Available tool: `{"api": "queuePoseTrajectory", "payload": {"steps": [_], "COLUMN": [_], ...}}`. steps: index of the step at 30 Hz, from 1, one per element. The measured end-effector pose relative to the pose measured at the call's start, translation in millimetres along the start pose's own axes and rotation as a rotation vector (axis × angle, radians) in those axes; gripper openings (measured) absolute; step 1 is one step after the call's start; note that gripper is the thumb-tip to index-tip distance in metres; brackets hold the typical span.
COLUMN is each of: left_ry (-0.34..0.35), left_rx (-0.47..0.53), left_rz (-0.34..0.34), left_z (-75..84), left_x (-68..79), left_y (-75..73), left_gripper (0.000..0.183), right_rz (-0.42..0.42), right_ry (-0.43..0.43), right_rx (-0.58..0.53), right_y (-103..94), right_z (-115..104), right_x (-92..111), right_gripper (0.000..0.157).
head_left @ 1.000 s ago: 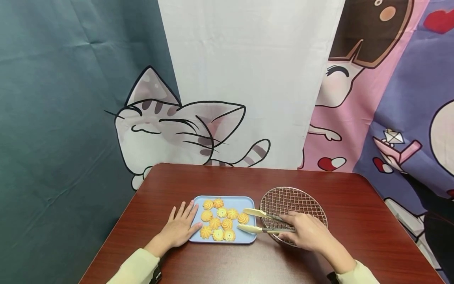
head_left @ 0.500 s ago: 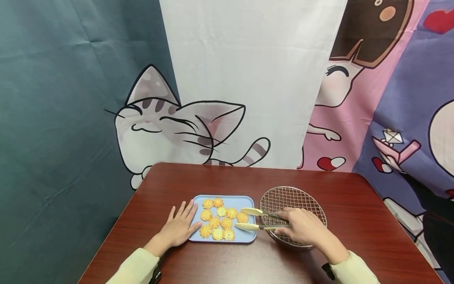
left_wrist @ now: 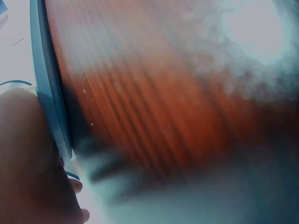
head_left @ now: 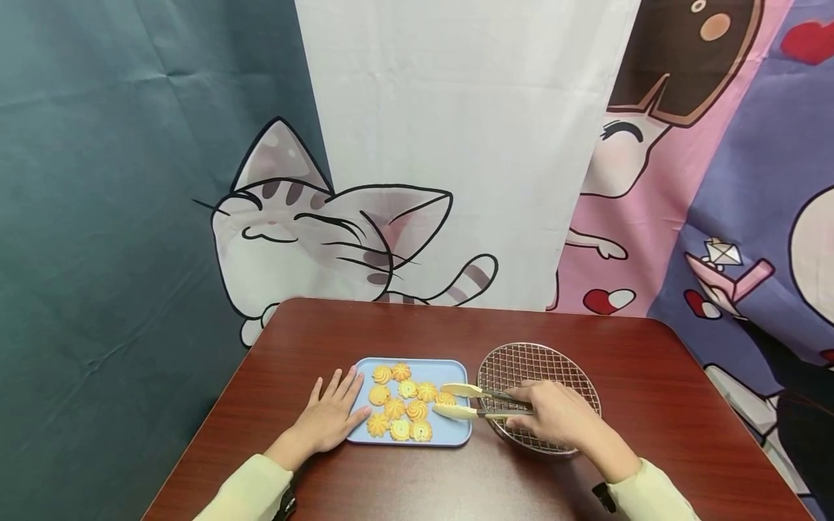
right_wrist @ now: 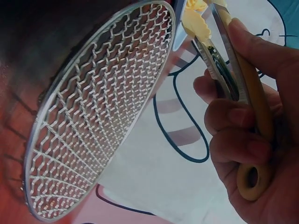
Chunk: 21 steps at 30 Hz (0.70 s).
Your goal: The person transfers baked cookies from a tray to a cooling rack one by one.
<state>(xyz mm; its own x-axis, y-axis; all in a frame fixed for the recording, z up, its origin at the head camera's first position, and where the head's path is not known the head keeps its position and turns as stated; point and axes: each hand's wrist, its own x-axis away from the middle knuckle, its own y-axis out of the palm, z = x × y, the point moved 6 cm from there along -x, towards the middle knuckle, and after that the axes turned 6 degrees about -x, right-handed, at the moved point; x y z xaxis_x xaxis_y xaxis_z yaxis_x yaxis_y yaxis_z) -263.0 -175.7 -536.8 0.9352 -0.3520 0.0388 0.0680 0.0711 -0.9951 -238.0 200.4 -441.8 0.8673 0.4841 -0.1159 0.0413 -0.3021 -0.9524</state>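
My left hand (head_left: 329, 416) lies with fingers spread at the left edge of a light blue tray (head_left: 452, 438), its fingertips on the rim. Swirled butter cookies (head_left: 417, 410) of several shapes sit in the tray. A pair of tongs (head_left: 457, 412) with cream-coloured tips reaches over the tray's right side. Between the parted tips sits the rightmost cookie (head_left: 445, 399), partly covered by the upper tip. My right hand (head_left: 557, 416) grips the tongs' handles above a round wire rack (head_left: 521, 365); in the right wrist view, fingers curl around the tongs (right_wrist: 250, 88).
The wire rack (right_wrist: 103, 107) stands just right of the tray, raised on a round base. Both lie on a reddish-brown wooden table (head_left: 391, 329). Behind the table's far edge hangs a printed curtain (head_left: 456, 108) with a cartoon cat. The left wrist view is mostly blurred tabletop.
My right hand has moved a little left with the tongs, and the tips have drawn closer together around the rightmost cookie. My left hand has stayed in place.
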Motion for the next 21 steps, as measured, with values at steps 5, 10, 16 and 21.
{"api": "queuePoseTrajectory", "payload": {"steps": [5,10,16,21], "left_ry": [0.003,0.001,0.002,0.003], "left_rx": [-0.003,-0.001,0.002,-0.009], "left_rz": [0.005,-0.003,-0.003,0.000], "left_z": [-0.1,0.0,0.4,0.7], "left_x": [-1.3,-1.8,-2.0,-1.3], "left_y": [0.4,0.5,0.1,-0.5], "left_gripper": [0.073,0.073,0.074,0.074], "right_rz": [0.033,0.061,0.090,0.112], "right_ry": [-0.045,-0.068,-0.066,-0.055], "right_rx": [0.015,0.025,0.035,0.036], "right_y": [1.4,2.0,-2.5,-9.7], "right_z": [3,5,4,5], "right_x": [2,6,14,19], "right_gripper": [0.046,0.046,0.045,0.043]}}
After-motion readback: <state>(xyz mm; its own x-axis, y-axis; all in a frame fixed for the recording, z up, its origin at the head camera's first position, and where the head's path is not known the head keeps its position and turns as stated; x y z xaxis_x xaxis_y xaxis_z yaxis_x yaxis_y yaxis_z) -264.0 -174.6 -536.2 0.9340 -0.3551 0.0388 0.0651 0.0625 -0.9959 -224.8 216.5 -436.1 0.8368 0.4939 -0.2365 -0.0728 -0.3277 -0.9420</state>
